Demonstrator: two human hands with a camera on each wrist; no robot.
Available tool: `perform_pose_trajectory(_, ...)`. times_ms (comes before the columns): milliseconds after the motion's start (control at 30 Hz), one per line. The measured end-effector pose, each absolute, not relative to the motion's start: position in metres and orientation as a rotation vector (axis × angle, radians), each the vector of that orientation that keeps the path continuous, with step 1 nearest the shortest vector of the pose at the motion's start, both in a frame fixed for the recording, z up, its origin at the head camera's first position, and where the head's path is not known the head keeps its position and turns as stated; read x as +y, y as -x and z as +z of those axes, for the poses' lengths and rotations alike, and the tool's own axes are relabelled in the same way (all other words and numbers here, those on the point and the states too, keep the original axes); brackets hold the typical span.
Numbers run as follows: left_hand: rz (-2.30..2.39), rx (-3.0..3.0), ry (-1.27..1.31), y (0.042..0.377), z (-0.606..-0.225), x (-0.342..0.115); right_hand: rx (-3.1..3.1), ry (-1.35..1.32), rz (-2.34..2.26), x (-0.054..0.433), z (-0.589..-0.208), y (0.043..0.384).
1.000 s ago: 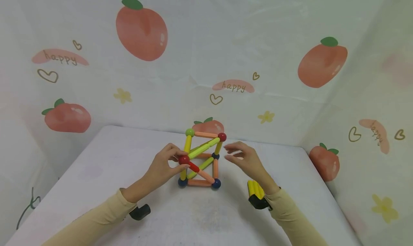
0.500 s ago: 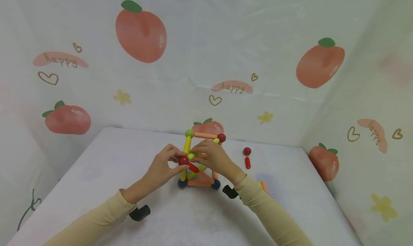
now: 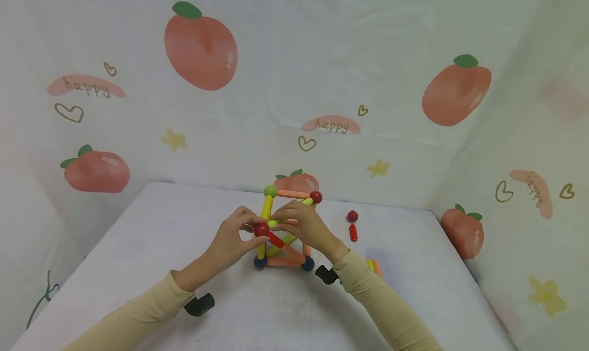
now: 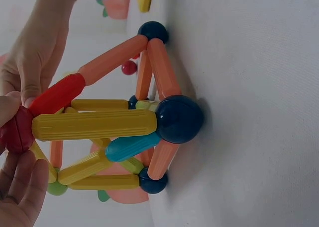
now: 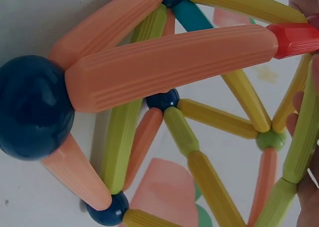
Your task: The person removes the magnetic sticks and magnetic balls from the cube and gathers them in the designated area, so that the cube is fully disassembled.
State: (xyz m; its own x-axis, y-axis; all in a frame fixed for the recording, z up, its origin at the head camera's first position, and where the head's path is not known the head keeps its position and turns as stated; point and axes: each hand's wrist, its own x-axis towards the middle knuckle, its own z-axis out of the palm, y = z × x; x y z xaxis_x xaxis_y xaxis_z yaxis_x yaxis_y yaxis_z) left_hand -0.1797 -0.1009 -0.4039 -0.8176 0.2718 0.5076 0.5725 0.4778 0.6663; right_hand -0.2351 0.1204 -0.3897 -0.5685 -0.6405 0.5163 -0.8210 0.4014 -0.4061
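Observation:
A magnetic rod-and-ball frame stands on the table, with navy balls at its base and orange, yellow and green rods between. My left hand pinches the red ball at its upper front corner, thumb below and fingers above. A red rod runs down from that ball into an orange rod. With its fingertips my right hand pinches the yellow-green rod beside the red ball; the hand hides part of the frame in the head view. A teal rod shows inside the base.
Right of the frame lie a loose red ball and a short red rod. Nearer, yellow and orange rods are partly covered by the right sleeve. A printed fabric backdrop rises behind the white table.
My right hand has moved left from beside the frame and taken hold of the yellow-green rod. The left hand has kept its pinch on the red ball. Little differs over the last half second.

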Motion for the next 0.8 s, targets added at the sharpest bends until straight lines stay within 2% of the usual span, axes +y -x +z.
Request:
perform_pose_trajectory(433, -1.262, -2.380, 0.727, 0.181, -0.401, -0.101, -2.297, -1.290, 1.190, 0.122, -0.389, 0.246)
perform_pose_trajectory(800, -1.258, -2.387, 0.722, 0.181, -0.404, -0.100, -2.495, -0.975, 1.597, 0.121, -0.381, 0.242)
